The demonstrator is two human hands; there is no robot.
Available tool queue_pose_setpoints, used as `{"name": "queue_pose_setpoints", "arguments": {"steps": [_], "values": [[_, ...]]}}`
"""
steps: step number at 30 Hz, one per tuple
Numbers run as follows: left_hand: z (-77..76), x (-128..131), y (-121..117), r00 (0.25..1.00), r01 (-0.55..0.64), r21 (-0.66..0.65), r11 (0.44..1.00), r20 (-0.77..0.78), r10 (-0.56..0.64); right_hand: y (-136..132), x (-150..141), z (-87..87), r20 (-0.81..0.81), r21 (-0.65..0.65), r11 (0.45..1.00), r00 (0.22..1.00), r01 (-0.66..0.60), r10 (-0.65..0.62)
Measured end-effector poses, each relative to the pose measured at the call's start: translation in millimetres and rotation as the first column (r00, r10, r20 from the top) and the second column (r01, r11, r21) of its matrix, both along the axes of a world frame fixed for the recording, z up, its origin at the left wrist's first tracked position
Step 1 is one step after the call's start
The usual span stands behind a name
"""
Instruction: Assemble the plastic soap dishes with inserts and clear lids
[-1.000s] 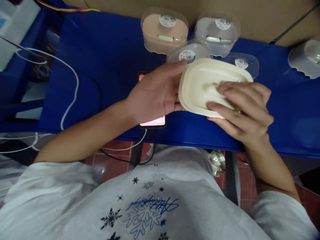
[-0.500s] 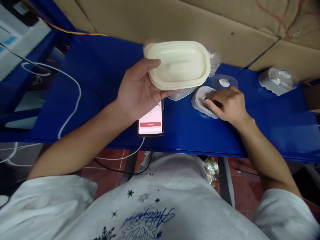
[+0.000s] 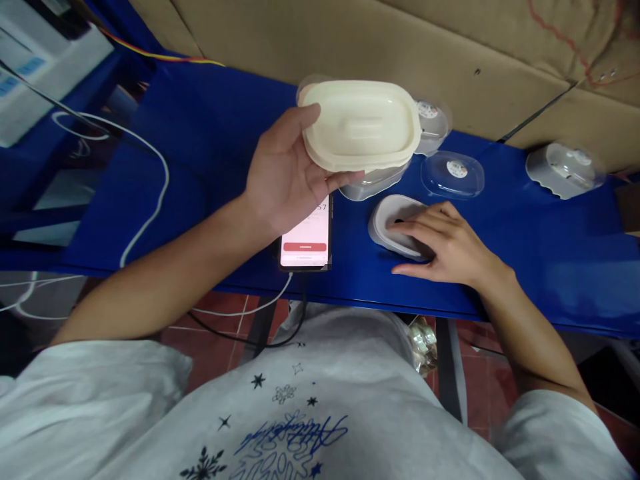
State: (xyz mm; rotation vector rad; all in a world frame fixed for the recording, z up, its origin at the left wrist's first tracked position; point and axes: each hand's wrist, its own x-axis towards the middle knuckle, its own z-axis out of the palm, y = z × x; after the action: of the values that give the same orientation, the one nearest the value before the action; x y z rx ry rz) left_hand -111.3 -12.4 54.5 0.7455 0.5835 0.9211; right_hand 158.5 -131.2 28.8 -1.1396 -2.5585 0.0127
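My left hand (image 3: pixel 285 173) holds up a cream oval plastic dish (image 3: pixel 365 127), thumb on its rim and fingers beneath. The dish has a recessed middle with a raised bar. My right hand (image 3: pixel 450 243) lies over a pale grey oval dish (image 3: pixel 387 217) on the blue table, its fingers spread. One fingertip reaches into the hollow, by a small dark spot; the thumb is out in front. My hand hides the grey dish's right end. Behind it lies a clear plastic lid (image 3: pixel 453 175) with a round sticker.
Under my left forearm and hand lies a lit phone (image 3: pixel 305 243) with a white cable (image 3: pixel 255 311). Clear-lidded containers stand behind the cream dish, including one (image 3: pixel 433 127) with a sticker. Another container (image 3: pixel 560 170) is at the far right. Cardboard (image 3: pixel 350 40) lines the back.
My right hand and the grey dish have shifted toward me, uncovering the clear lid. My right thumb has come off the dish. My left hand still holds the cream dish, slightly tilted.
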Motion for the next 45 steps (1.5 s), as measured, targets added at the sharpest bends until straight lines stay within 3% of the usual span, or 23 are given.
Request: {"name": "queue_pose_setpoints", "arguments": {"steps": [4, 8, 10, 13, 16, 20, 30, 35, 40, 45], "values": [[1.9, 3.2, -6.2, 0.999, -0.002, -0.008, 1.000, -0.034, 0.002, -2.3, -9.5, -5.1, 0.050, 0.118, 0.993, 0.999, -0.025, 0.019], [4.5, 5.5, -13.1, 0.999, -0.001, 0.034, 0.999, -0.035, 0.003, -4.1, -4.9, -3.1, -0.089, 0.238, 0.971, 0.994, -0.033, 0.056], [3.7, 6.0, -13.9, 0.999, -0.011, 0.049, 0.999, -0.040, 0.013, -6.8, -0.9, 0.3, -0.177, 0.298, 0.955, 0.983, 0.005, 0.050], [-2.6, 6.7, -12.8, 0.998, 0.012, 0.047, 0.999, -0.063, -0.009, -9.1, 4.7, 0.1, -0.330, 0.371, 0.914, 0.943, 0.164, -0.035], [-12.3, 7.0, -11.2, 0.996, 0.049, 0.023, 0.999, -0.081, -0.047, -5.4, 7.3, -8.4, -0.335, 0.314, 0.921, 0.935, 0.229, -0.118], [-19.0, 5.7, -9.4, 0.992, 0.097, 0.013, 0.995, -0.080, -0.096, 2.5, 3.9, -17.8, -0.185, 0.178, 0.982, 0.982, 0.064, -0.031], [-7.2, 1.7, -3.1, 0.994, 0.026, 0.067, 0.997, -0.104, -0.019, -3.6, -4.3, -3.5, -0.197, 0.022, 0.989, 0.969, -0.146, 0.148], [-5.9, 0.9, -2.1, 0.996, 0.019, 0.090, 0.996, -0.092, -0.010, -6.1, -14.6, -6.1, -0.115, -0.079, 0.986, 0.984, -0.145, 0.136], [-0.2, 1.2, -3.9, 0.997, -0.014, 0.069, 0.997, -0.077, 0.020, -7.9, -20.6, -12.5, 0.007, 0.005, 0.991, 0.991, -0.133, 0.133], [-0.1, 0.2, -5.2, 0.999, 0.013, 0.057, 0.998, -0.050, -0.010, -11.6, -11.4, -8.6, -0.086, 0.227, 0.969, 0.989, -0.097, 0.119]]}}
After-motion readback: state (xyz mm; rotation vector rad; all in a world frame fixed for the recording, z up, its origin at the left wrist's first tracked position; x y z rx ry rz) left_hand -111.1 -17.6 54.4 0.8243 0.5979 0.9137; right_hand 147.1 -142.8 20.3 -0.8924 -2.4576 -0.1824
